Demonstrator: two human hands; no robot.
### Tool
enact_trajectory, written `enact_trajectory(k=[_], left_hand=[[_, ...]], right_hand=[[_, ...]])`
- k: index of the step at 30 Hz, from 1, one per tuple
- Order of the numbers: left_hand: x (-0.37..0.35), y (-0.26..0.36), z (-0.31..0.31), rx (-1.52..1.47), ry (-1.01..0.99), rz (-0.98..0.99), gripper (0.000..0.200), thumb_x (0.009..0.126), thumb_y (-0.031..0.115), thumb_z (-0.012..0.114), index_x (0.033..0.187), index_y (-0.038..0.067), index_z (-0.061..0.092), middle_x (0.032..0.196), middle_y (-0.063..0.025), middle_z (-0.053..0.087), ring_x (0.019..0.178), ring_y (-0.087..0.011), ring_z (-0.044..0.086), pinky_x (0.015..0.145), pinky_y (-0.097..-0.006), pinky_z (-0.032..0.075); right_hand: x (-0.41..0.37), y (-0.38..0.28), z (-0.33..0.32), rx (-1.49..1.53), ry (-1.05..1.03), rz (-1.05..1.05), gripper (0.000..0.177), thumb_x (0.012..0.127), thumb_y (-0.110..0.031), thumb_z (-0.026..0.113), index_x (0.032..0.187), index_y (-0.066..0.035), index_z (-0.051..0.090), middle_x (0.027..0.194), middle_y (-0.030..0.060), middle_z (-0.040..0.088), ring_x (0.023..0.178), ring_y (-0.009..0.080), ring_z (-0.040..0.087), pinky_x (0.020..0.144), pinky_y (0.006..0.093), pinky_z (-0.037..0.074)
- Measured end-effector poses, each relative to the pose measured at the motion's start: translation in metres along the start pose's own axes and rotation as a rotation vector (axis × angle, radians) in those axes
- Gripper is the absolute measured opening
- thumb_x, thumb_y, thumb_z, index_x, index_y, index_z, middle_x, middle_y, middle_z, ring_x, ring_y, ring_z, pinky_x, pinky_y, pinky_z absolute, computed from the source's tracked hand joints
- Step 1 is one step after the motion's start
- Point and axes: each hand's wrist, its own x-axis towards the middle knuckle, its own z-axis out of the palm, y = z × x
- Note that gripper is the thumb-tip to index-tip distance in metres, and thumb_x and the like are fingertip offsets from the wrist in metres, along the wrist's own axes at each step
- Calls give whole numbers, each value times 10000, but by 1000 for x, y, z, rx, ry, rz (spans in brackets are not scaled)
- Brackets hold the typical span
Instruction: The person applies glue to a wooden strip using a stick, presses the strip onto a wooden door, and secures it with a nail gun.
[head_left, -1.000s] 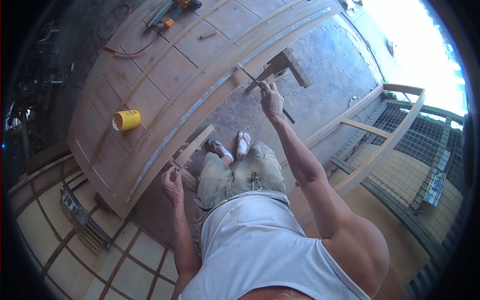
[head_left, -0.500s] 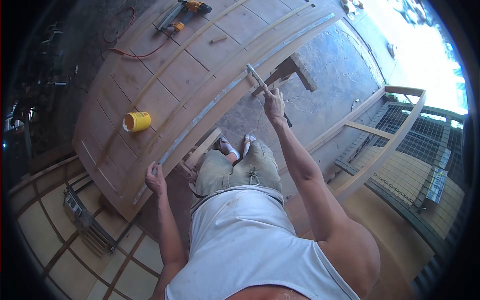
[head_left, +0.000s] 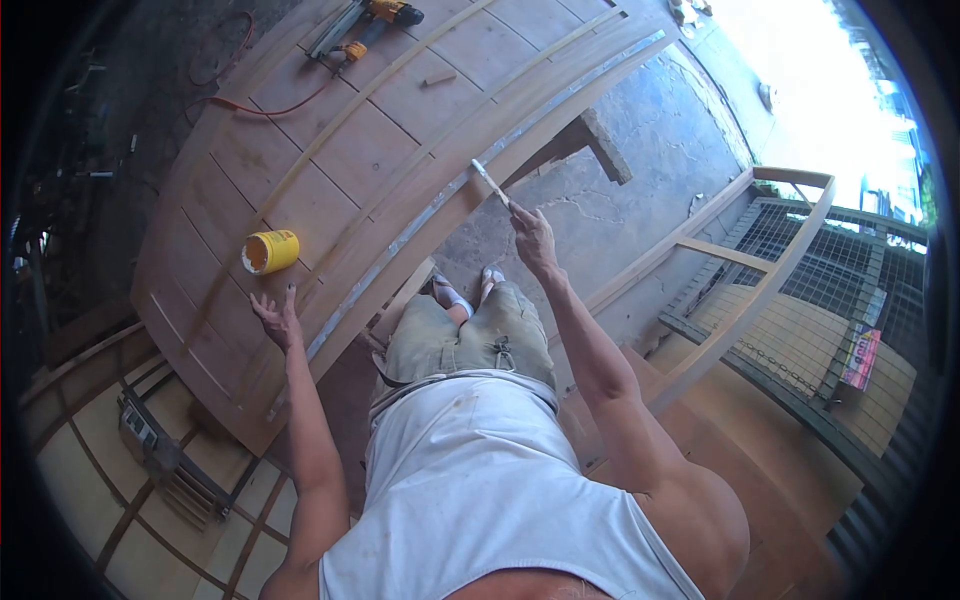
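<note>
My right hand (head_left: 535, 240) grips the handle of a slim brush (head_left: 490, 184). Its pale tip reaches the edge of a long, curved wooden panel (head_left: 375, 130), by a whitish smeared strip (head_left: 430, 210) that looks wet. To the left, my left hand (head_left: 277, 318) hovers at the panel with fingers spread and nothing in them. Just beyond those fingers a yellow tub (head_left: 271, 252) lies on its side, its mouth facing left and white stuff showing at the rim.
A yellow and black nail gun (head_left: 365, 30) with a red hose (head_left: 262, 110) rests on the panel's far part, near a small wood offcut (head_left: 438, 79). At right stand a wooden frame (head_left: 725, 255) and a wire-mesh rack (head_left: 800, 300). A miter-like metal tool (head_left: 165, 450) sits lower left.
My left hand has left the strip near the panel's edge and moved up and left toward the yellow tub, its fingers opening. The brush in my right hand has shifted down and left along the strip.
</note>
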Motion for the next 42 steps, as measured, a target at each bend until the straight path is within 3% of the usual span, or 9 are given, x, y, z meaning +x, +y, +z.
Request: enact_trajectory(k=[5,10,13,17,18,21,32,36,42], left_hand=[[29,-8,28,-143,38,-48,1281,793,606,946,1722,63,251,1683,-250,459,1464,-419,574,1200,-494,520],[59,-6,56,-125,77,-22,1342,760,628,966,1721,48,230,1678,-236,474,1440,-386,605,1190,-477,535],[63,23,60,-20,137,-72,1143,802,572,961,1640,12,423,1555,-207,620,1350,-352,683,1138,-450,571],[78,21,78,-547,24,108,624,850,347,969,1321,2,749,1321,-117,781,1227,-247,748,1073,-399,585],[84,18,82,-584,-49,152,636,844,260,967,1368,9,709,1357,-109,762,1232,-239,735,1104,-421,563],[56,53,71,25,124,479,983,714,360,987,1530,93,509,1432,-173,650,1334,-382,640,1113,-473,559],[15,74,103,-61,-129,762,1055,765,278,983,1618,95,390,1631,-183,503,1506,-392,526,1269,-458,469],[17,75,98,-58,-167,809,1054,774,271,980,1621,90,381,1647,-201,480,1526,-396,508,1297,-450,442],[16,71,95,-202,-216,615,1027,785,285,972,1608,79,394,1551,-214,558,1443,-393,581,1227,-452,500]], right_hand=[[12,-17,-17,3,141,87,349,1074,-170,697,1417,-147,760,1043,190,682,991,373,695,902,456,529],[-11,-29,-26,52,-79,86,325,1062,-206,685,1350,-90,780,1156,255,753,1112,424,735,958,483,554],[-25,-76,-38,69,-135,173,324,1080,-216,658,1308,-7,757,1195,263,785,1153,408,757,977,461,575],[-28,-146,-35,151,-219,27,294,1089,-196,636,1299,-23,747,1188,240,789,1101,412,771,945,471,590],[-29,-166,-30,214,-249,-81,280,1093,-183,625,1293,-29,746,1188,233,788,1086,422,771,927,483,595],[-29,-267,-28,-120,-339,-376,232,1078,-156,613,1234,-63,757,1132,195,789,1063,424,761,883,512,604],[9,-351,135,-728,-649,-771,132,949,-135,708,992,-57,806,960,179,809,885,365,816,754,506,648],[22,-344,159,-629,-711,-749,149,924,-141,731,1009,-67,829,954,198,806,889,376,814,743,469,653],[45,-342,70,-545,-772,-421,242,949,-146,660,1100,-130,848,935,192,806,807,432,779,695,491,615]])
